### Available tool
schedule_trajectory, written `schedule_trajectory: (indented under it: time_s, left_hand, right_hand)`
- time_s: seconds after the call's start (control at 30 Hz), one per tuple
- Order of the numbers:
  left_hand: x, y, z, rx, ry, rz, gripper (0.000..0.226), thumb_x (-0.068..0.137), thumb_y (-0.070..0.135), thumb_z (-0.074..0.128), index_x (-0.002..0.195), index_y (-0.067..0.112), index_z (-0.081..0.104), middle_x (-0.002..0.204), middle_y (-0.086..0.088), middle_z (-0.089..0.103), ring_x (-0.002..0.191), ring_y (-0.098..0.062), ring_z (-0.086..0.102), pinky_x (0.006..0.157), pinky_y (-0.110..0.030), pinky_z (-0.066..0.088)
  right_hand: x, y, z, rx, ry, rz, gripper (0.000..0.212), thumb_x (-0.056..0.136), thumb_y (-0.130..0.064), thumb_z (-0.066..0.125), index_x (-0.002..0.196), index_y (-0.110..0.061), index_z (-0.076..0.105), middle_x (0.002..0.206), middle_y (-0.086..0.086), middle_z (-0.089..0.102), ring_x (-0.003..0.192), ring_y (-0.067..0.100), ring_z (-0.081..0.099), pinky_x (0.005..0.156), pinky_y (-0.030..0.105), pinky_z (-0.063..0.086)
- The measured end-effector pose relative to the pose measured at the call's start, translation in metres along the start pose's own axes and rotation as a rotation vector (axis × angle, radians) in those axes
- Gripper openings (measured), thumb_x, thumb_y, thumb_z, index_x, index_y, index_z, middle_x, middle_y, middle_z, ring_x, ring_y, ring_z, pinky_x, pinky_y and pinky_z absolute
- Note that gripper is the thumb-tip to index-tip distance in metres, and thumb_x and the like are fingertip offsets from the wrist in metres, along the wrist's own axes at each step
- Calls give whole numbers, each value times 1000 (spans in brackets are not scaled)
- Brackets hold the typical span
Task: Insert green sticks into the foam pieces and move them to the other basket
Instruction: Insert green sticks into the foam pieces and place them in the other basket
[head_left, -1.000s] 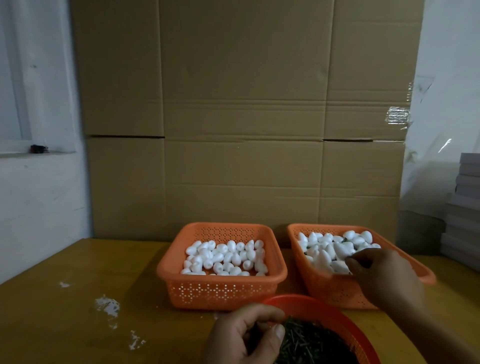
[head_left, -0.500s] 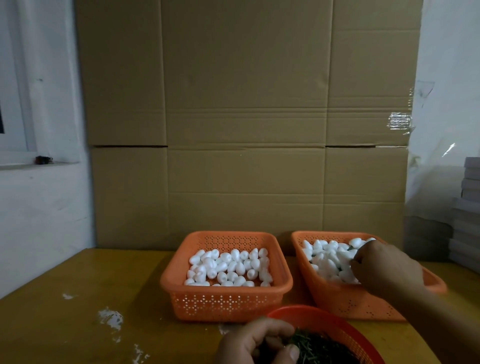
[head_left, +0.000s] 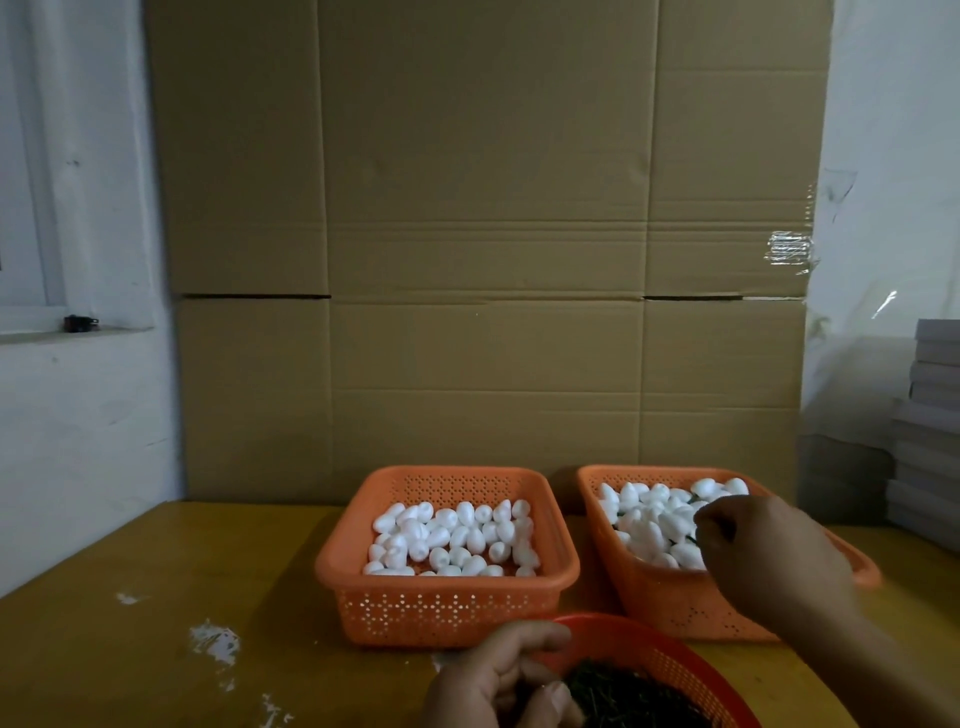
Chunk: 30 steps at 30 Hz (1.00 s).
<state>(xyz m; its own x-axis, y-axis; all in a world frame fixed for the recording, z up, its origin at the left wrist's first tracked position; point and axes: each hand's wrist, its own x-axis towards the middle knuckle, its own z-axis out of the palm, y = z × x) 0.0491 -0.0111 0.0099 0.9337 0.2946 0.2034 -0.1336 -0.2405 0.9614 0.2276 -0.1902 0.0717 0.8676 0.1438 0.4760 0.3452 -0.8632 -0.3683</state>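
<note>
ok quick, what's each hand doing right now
Left hand: fingers curled at the green sticks in the round basket; grip cannot be told.
Right hand: curled over the right basket; held item cannot be told.

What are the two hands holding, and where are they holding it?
It cannot be told. The right hand curls over the foam pieces in the right basket. The left hand curls at the green sticks; any grip is hidden.

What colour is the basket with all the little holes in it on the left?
Orange. The left basket shows best in the head view, the only one here.
</note>
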Motion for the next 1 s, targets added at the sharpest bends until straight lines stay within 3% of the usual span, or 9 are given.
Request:
schedule_trajectory:
  time_s: [0.1,0.17,0.27,0.43,0.57,0.67,0.83,0.93,1.0]
  left_hand:
    - [-1,5,-4,13,6,30,28,93,-3,60,106,22,67,79,-6,75,68,-13,69,74,-23,53]
    - [-2,8,-6,3,27,74,30,96,-6,54,106,19,66,78,-8,74,62,-18,66,64,-26,52]
    - [0,5,-7,17,105,91,38,98,-10,43,103,19,66,80,-7,73,59,-23,65,57,-30,53]
    - [19,15,-24,206,218,182,53,93,-15,37,101,30,65,86,11,70,72,-9,66,66,-21,53]
    - [66,26,-55,449,264,215,30,91,1,58,92,30,65,84,12,68,79,-2,64,71,-17,51]
    - [110,28,-72,654,165,133,13,91,14,64,94,25,71,83,16,65,77,0,61,61,-5,41]
    - [158,23,-75,853,-56,-126,15,92,18,63,104,17,72,93,3,69,83,-15,65,76,-35,58]
    - [173,17,-68,1041,-170,-164,23,94,21,62,116,17,70,116,0,65,99,-20,66,82,-35,57]
    - [178,12,-61,1100,-242,-194,28,96,22,59,124,23,65,120,3,62,93,-14,64,74,-31,54]
  right_hand:
    - [-26,-12,-8,145,5,-33,21,91,-18,60,75,-20,73,70,-5,70,51,9,57,51,35,52]
    - [-47,-20,-14,305,-65,-36,21,90,-20,61,85,-36,74,80,-12,72,61,4,62,59,35,56]
    - [-70,-31,-17,391,-159,-66,31,85,-20,63,75,-48,69,69,-13,71,63,4,65,64,34,57]
    - [-94,-40,-14,363,-254,-84,36,79,-17,70,70,-52,70,72,-25,70,72,5,67,74,36,57]
    - [-105,-43,-15,331,-277,-130,35,78,-20,71,71,-54,70,71,-21,72,70,3,67,72,34,57]
    - [-107,-44,-14,287,-290,-160,35,79,-22,69,68,-56,66,66,-26,68,63,0,64,65,29,55]
    - [-109,-47,-14,248,-331,-184,33,80,-24,65,72,-56,64,74,-20,72,64,1,65,67,29,57]
    - [-109,-49,-12,198,-350,-201,35,80,-27,63,69,-60,61,79,-22,72,71,0,66,70,26,57]
    - [-109,-49,-11,179,-344,-209,40,77,-29,62,67,-67,58,78,-26,70,74,-2,65,71,24,55]
